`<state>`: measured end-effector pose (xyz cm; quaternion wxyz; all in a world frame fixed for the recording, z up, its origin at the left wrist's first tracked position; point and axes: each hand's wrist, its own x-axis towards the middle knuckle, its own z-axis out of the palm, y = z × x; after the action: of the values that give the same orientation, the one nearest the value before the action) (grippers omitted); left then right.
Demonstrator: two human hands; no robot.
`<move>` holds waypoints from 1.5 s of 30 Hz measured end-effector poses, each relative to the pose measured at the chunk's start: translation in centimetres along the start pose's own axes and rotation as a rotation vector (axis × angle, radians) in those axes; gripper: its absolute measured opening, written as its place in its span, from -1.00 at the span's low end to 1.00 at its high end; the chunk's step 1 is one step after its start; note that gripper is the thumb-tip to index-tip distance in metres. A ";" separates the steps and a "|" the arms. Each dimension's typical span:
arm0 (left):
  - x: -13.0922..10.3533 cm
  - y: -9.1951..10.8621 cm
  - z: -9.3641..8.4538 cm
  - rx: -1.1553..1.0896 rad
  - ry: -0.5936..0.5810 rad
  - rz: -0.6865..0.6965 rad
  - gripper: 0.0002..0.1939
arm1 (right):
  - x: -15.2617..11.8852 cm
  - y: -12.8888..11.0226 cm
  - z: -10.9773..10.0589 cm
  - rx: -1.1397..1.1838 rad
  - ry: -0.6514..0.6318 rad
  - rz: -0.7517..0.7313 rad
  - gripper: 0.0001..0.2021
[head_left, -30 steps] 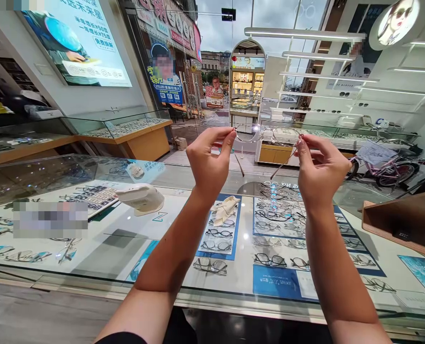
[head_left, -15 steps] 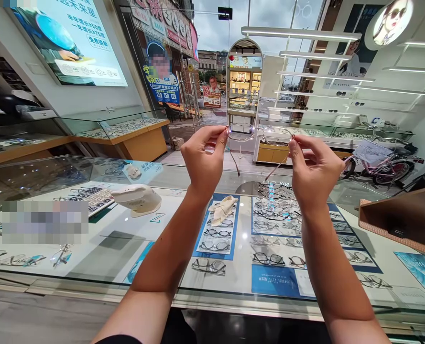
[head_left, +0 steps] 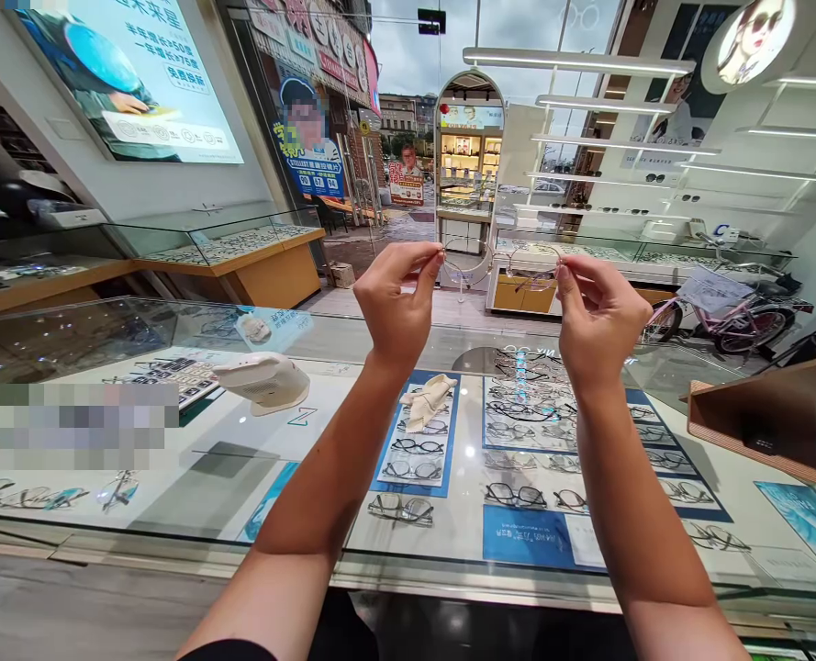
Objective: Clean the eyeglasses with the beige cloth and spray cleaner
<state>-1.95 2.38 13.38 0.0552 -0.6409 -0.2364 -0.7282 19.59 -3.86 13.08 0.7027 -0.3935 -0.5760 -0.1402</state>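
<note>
Held up between both hands is a pair of thin-rimmed eyeglasses [head_left: 467, 275], its two round lenses level above the counter. My left hand [head_left: 400, 294] pinches the left end of the frame between thumb and fingers. At the opposite end, my right hand [head_left: 597, 317] is closed on the other hinge side. The temple arms are hard to make out against the background. Below, a crumpled beige cloth [head_left: 429, 402] lies on the glass top, over a tray of eyeglasses [head_left: 418, 447] on a blue card.
A glass display counter [head_left: 380, 569] spans the front, with rows of eyeglasses inside. On it stand a white scanner-like device [head_left: 262, 381], a keyboard [head_left: 184, 376] and a brown wooden stand [head_left: 758, 422] at the right. Beyond are an arched mirror [head_left: 438, 184] and a pink bicycle [head_left: 744, 303].
The eyeglasses have tilted, so the temple arms no longer hang visibly below the lenses. Both hands have shifted slightly, the left one a little rightward.
</note>
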 end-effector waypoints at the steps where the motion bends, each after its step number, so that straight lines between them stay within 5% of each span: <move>1: -0.1 -0.1 0.1 0.007 -0.002 0.003 -0.85 | 0.0 0.1 0.0 -0.005 0.002 -0.002 -0.80; 23: -0.2 0.5 0.1 0.030 -0.021 -0.089 -0.82 | 0.4 0.9 0.1 0.081 -0.103 0.152 -0.78; 33: 0.4 -2.9 -1.6 0.007 -0.262 -0.273 -0.81 | 1.2 1.8 -0.6 0.314 -0.413 0.277 -0.66; 37: -3.0 -2.4 -2.4 0.193 -0.212 -0.320 -0.87 | 1.8 1.0 -2.1 0.354 -0.563 0.303 -0.61; 38: -4.5 -2.2 -2.5 0.256 -0.313 -0.340 -0.87 | 1.9 0.7 -2.5 0.353 -0.603 0.298 -0.61; 40: -8.2 -2.0 -2.6 0.426 -0.700 -0.408 -0.84 | 2.1 0.0 -3.4 0.338 -0.669 0.287 -0.62; 42: -11.7 -2.3 -2.6 0.598 -1.013 -0.476 -0.63 | 2.1 -0.5 -4.1 0.321 -0.709 0.283 -0.63; 45: -15.1 -3.3 -2.6 0.599 -1.192 -0.541 -0.60 | 1.5 -0.8 -4.8 0.326 -0.730 0.286 -0.66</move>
<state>-2.95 0.85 -2.21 -0.0921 -0.8056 -0.5666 -0.1465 22.86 -7.41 14.69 0.5180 -0.3769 -0.7413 0.2004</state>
